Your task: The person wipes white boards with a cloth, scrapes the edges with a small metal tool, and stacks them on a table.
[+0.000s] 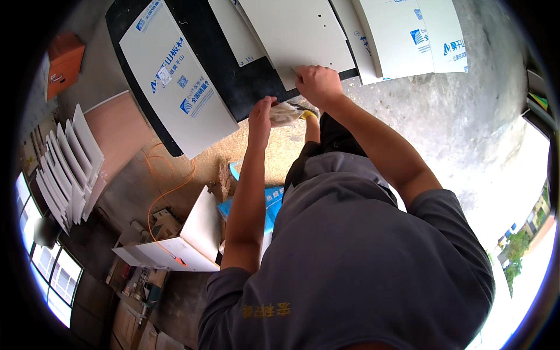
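My right hand (pixel 318 85) is closed, knuckles up, at the near edge of a white board (pixel 294 29) with several small drilled holes. Something small and greyish peeks out by its fingertips, too hidden to name. Beside the near edge of the black tabletop (pixel 248 87), my left hand (pixel 261 121) is raised with its fingers pointing up and nothing visible in it. A printed white board (pixel 175 76) lies on the tabletop to the left. More white boards (pixel 402 35) lie to the right, some with blue print.
Upright white panels (pixel 70 169) stand in a row at far left, near an orange box (pixel 63 64). An orange cable (pixel 157 198) trails over a white open box (pixel 181 245). Sawdust (pixel 233 146) covers the floor under the table, beside blue sheeting (pixel 271 204).
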### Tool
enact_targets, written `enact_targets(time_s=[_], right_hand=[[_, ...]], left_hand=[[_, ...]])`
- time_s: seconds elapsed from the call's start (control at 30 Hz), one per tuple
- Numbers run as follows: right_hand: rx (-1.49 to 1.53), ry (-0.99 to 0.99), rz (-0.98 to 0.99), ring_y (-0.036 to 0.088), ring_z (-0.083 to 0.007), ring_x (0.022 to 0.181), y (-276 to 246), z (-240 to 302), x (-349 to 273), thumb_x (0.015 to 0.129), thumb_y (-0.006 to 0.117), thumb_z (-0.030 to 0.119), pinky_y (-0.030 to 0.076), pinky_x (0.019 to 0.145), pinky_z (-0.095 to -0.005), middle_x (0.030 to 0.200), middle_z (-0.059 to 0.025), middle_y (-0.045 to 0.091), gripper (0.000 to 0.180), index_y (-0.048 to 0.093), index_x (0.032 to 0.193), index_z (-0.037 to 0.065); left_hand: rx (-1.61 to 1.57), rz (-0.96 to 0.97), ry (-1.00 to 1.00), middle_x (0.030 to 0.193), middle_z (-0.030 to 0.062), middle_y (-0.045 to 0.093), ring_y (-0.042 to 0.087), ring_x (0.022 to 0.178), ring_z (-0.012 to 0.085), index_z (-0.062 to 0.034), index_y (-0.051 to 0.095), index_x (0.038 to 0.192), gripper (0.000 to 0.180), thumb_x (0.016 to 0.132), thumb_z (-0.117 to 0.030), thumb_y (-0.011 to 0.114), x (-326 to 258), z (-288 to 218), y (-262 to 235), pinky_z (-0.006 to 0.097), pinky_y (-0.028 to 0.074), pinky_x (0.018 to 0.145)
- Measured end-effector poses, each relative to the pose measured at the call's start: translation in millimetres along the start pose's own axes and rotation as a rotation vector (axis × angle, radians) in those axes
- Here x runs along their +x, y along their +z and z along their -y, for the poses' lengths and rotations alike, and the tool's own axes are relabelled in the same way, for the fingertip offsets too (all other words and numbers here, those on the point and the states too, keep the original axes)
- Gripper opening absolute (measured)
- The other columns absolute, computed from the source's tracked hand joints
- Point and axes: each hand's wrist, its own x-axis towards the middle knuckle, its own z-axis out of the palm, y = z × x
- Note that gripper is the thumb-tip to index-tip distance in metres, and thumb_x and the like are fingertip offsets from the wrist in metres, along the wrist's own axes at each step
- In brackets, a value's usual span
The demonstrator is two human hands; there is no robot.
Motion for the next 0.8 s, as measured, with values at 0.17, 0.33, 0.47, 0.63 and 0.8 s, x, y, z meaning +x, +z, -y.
enact_targets(time_s=[0.17, 0.33, 0.47, 0.63, 0.8], right_hand=[[-0.114, 0.274, -0.046, 0.073, -0.0355, 0.088, -50, -73, -6, 0.094, 0.058, 0.029, 0.059, 0.076, -0.0484, 0.093, -0.0136, 0.076, 0.022, 0.071, 0.095, 0.011], [-0.089, -0.117, -0.325, 0.071, -0.0265, 0.094, -58, -56, 29, 0.093, 0.064, 0.025, 0.059, 0.077, -0.0419, 0.095, -0.0054, 0.068, 0.014, 0.069, 0.090, 0.012], [-0.145, -0.279, -0.257, 0.072, -0.0255, 0.094, -34, -52, 48, 0.091, 0.065, 0.024, 0.060, 0.076, -0.0403, 0.093, -0.0043, 0.067, 0.013, 0.069, 0.088, 0.012], [0.063, -0.556, 0.314, 0.073, -0.0272, 0.092, -25, -49, -55, 0.087, 0.072, 0.022, 0.058, 0.076, -0.0426, 0.094, -0.0080, 0.069, 0.012, 0.073, 0.086, 0.010], [0.797, 0.061, 0.148, 0.071, -0.0189, 0.072, -78, -71, -33, 0.090, 0.070, 0.008, 0.057, 0.070, -0.0325, 0.082, -0.0128, 0.073, 0.016, 0.062, 0.100, -0.001]], left_hand=[[0.194, 0.025, 0.066, 0.092, 0.0061, 0.072, 0.065, 0.086, 0.0123, 0.0044, 0.073, 0.104, 0.049, 0.106, -0.042, 0.058, 30, -25, 25, 0.031, 0.051, 0.079], [0.142, 0.037, 0.000, 0.095, 0.0094, 0.075, 0.068, 0.085, 0.0161, 0.0060, 0.074, 0.109, 0.037, 0.100, -0.028, 0.061, 32, -17, 10, 0.030, 0.053, 0.078], [0.181, 0.076, -0.046, 0.101, 0.0150, 0.077, 0.072, 0.088, 0.0196, 0.0097, 0.070, 0.117, 0.034, 0.091, -0.009, 0.059, 26, -9, -5, 0.029, 0.054, 0.080], [0.180, 0.077, 0.013, 0.099, 0.0125, 0.078, 0.069, 0.091, 0.0148, 0.0028, 0.075, 0.109, 0.036, 0.101, -0.031, 0.066, 38, -13, 7, 0.028, 0.052, 0.079], [0.277, 0.074, -0.016, 0.100, 0.0068, 0.075, 0.068, 0.086, 0.0124, 0.0032, 0.075, 0.110, 0.042, 0.095, -0.036, 0.078, 74, 1, 29, 0.030, 0.054, 0.077]])
